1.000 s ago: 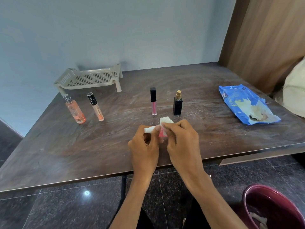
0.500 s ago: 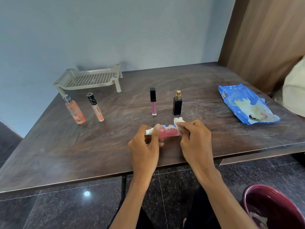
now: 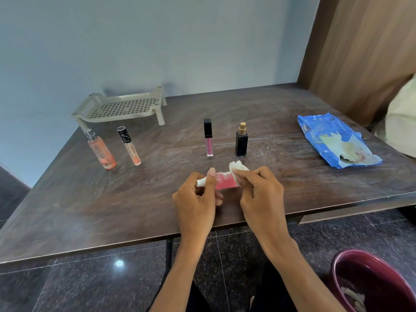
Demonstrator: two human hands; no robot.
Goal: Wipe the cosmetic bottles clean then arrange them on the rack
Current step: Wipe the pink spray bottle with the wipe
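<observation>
Pink bottle (image 3: 225, 182) lies level between both hands, just above the table's (image 3: 112, 210) near edge — held sideways, I judge, so that its whole length is open to wiping; the left hand (image 3: 195, 199) clenches round the white cap end, steadying it; the right hand (image 3: 258, 190) pinches a crumpled white wipe (image 3: 238, 166) against the bottle's other end; the rack (image 3: 121, 106) stands well apart — far left.

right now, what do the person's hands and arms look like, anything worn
Left hand and right hand are bare: no gloves, rings, watch or bracelet show. Both forearms are uncovered to the frame's bottom edge, no sleeve in view.
</observation>
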